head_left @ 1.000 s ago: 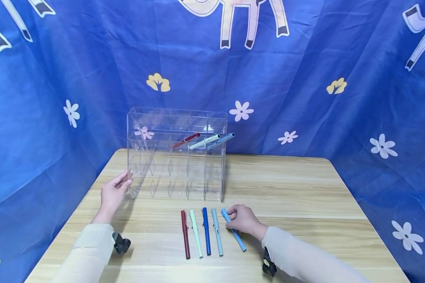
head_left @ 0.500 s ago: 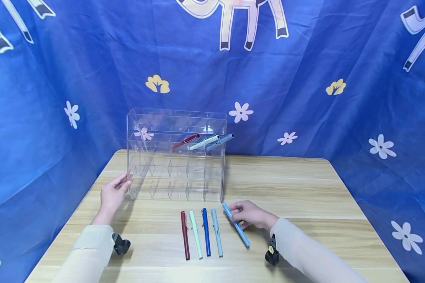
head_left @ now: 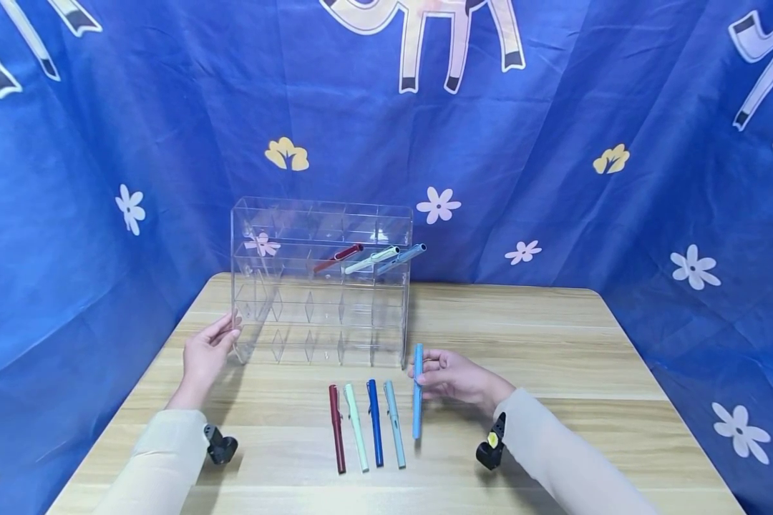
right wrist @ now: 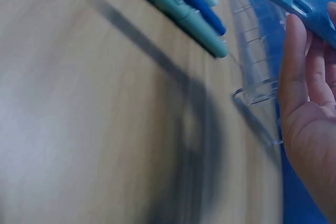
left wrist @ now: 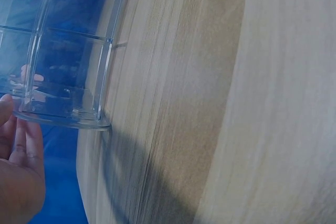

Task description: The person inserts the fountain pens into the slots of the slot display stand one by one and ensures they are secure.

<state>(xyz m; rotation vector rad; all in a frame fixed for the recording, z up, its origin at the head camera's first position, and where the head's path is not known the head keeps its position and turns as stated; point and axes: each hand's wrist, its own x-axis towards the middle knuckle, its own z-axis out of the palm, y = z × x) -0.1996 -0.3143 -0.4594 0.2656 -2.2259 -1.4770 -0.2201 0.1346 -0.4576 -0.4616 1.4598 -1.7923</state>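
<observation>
Two pale sleeves [head_left: 157, 458], each with a black camera [head_left: 492, 445] at the wrist, cross the near side of the desk [head_left: 522, 322] at about eight and four o'clock in the head view. Between them four pens lie side by side, from nine o'clock to three: a red pen [head_left: 338, 433], a mint pen [head_left: 357, 429], a navy pen [head_left: 375, 422] and a teal pen [head_left: 395, 425].

At two o'clock from this row, the right hand [head_left: 457, 375] pinches a sky-blue pen [head_left: 417, 411] between thumb and fingers, off the desk, its length pointing from twelve o'clock to six, just beside the teal pen.

At ten o'clock from the row, the left hand [head_left: 204, 357] pinches the near side edge of a clear rack [head_left: 322, 297], thumb and fingers on opposite faces.

The rack stands upright at eleven o'clock from the row. Another red pen [head_left: 338, 257], another mint pen [head_left: 372, 259] and a grey-blue pen [head_left: 402, 258] slant in its second tier from the top, caps toward two o'clock; their exact compartments are hard to tell. Behind hangs a blue curtain [head_left: 522, 164] with flowers.
</observation>
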